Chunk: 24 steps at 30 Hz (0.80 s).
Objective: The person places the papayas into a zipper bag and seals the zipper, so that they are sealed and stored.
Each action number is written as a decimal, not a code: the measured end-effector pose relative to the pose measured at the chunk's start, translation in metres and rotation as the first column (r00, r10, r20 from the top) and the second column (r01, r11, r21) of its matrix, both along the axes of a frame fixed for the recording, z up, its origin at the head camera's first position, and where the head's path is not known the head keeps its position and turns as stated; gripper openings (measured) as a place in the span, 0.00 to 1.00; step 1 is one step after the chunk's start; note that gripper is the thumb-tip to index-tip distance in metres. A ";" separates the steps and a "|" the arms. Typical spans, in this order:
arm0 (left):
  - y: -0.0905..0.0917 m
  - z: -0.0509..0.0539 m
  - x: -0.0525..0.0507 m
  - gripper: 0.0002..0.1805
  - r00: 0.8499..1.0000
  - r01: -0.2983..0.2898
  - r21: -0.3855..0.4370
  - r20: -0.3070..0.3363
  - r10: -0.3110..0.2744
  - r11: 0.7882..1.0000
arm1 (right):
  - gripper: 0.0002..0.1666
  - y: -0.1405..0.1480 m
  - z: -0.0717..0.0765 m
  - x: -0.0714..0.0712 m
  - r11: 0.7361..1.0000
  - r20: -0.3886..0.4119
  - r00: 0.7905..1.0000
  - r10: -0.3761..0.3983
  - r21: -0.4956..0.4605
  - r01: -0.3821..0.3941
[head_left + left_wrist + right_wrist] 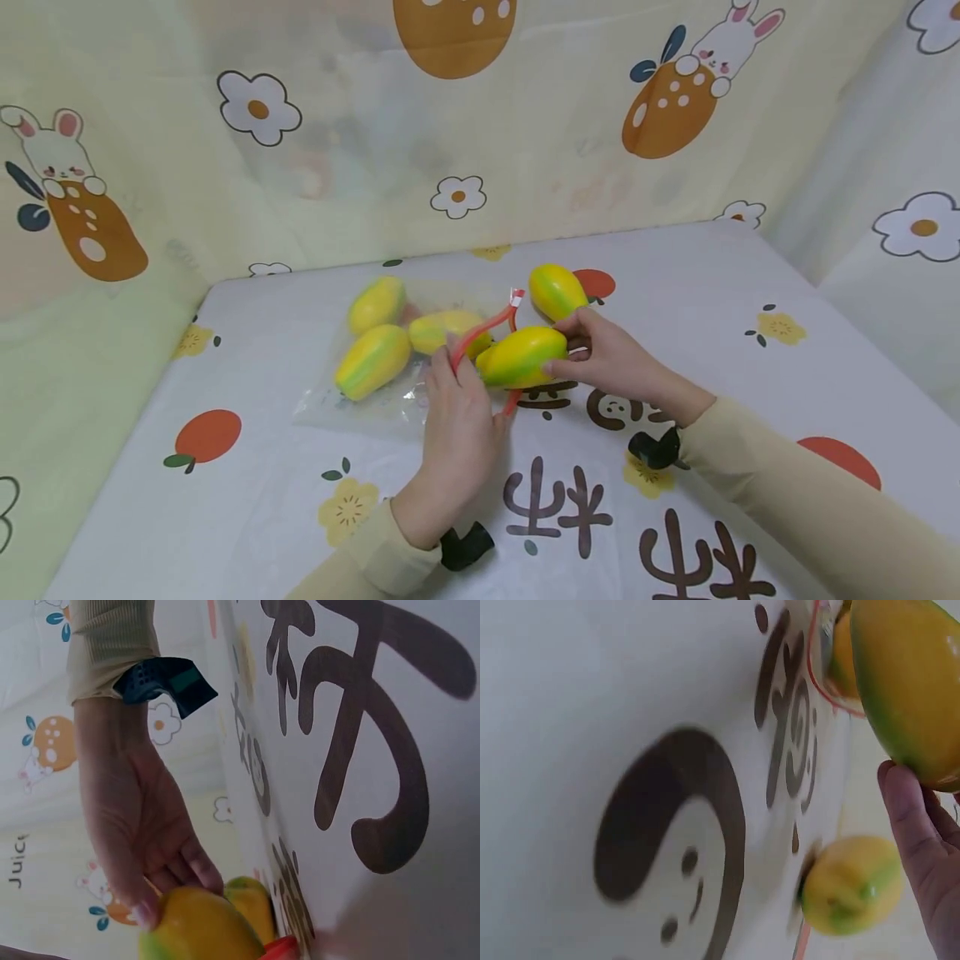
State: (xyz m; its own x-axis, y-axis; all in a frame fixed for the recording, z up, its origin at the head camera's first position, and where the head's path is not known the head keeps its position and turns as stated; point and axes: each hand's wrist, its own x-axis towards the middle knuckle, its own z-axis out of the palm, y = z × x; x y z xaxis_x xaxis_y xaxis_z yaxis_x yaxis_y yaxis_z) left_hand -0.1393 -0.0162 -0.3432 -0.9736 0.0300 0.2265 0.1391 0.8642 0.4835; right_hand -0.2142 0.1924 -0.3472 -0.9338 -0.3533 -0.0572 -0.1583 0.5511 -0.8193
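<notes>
The right hand (611, 358) is holding a large yellow-green fruit (523, 357), its thumb and fingers curving round the fruit's right end with the fruit's thickness between them. From those fingers, the fruit is pointing its other end leftward, toward the left hand (459, 425), and is lying across the mouth of a clear plastic bag (405, 408). How far its tip is reaching inside I cannot tell.

The left hand is gripping the bag at its red rim (480, 329), back of the hand uppermost, the fingers at one part of the rim and the thumb lower, toward the right; the back of the hand is hiding part of this grip. The rim is running from the left fingers up to a small red-and-white end piece (517, 297), passing behind the large fruit and showing again below it, near the left thumb.

Inside the bag, three fruits are lying: a middle fruit (442, 329) just ahead of the left fingers, a near fruit (372, 361) to their left, and a far fruit (377, 306) ahead and leftward. A loose fruit (557, 292) is resting outside the bag, just beyond the right fingers.

Under both hands, a printed white cloth (270, 492) is covering the desk. Behind each set of fingers, a dark band is showing at the wrist, beside a beige sleeve (795, 492).
</notes>
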 end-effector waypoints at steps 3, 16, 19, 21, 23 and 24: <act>0.000 -0.001 0.000 0.50 1.000 -0.001 -0.006 -0.018 0.001 1.000 | 0.34 -0.009 -0.005 -0.001 0.999 -0.019 1.000 0.022 0.036 -0.021; 0.001 -0.003 0.000 0.46 0.999 0.013 -0.020 -0.052 -0.014 1.000 | 0.29 -0.035 -0.010 -0.001 0.998 -0.068 0.998 0.000 0.068 0.004; 0.001 -0.003 0.000 0.45 0.999 0.014 -0.018 -0.038 -0.014 1.000 | 0.28 -0.040 -0.010 0.001 0.996 -0.104 0.995 -0.011 0.086 0.020; 0.001 -0.002 0.000 0.48 1.000 0.012 -0.018 -0.021 -0.012 1.000 | 0.29 -0.044 -0.010 0.002 0.995 -0.120 0.992 -0.027 0.097 0.038; 0.001 -0.002 0.001 0.50 1.000 0.013 -0.021 -0.020 -0.013 1.000 | 0.30 -0.048 -0.011 0.003 0.991 -0.139 0.989 -0.046 0.116 0.062; 0.001 -0.003 0.001 0.51 1.000 0.013 -0.024 -0.023 -0.014 1.000 | 0.30 -0.049 -0.011 0.003 0.989 -0.147 0.987 -0.057 0.124 0.076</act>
